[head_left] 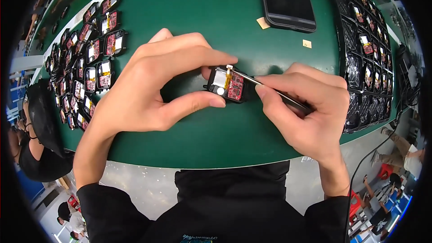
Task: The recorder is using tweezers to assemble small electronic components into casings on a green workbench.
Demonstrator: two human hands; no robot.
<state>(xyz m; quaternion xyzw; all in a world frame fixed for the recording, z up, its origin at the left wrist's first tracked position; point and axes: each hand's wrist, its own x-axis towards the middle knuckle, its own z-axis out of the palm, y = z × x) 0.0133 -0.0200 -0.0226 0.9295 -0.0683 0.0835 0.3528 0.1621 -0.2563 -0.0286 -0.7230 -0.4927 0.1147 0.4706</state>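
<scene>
My left hand steadies a small open black watch case over the green table, thumb at its near edge and fingertips at the far edge. Inside the case are a red circuit board, a silver battery and a yellow flex cable. A small white connector piece sits at the case's far edge. My right hand pinches slim metal tweezers, pointing left. Their tip reaches the far edge of the case, beside the white piece; whether it grips anything is too small to tell.
Many similar open cases lie in groups on the table's left. A black phone rests at the far side, near small tan paper pieces. Black compartment trays with more cases stand at right. A cable hangs beyond the right edge.
</scene>
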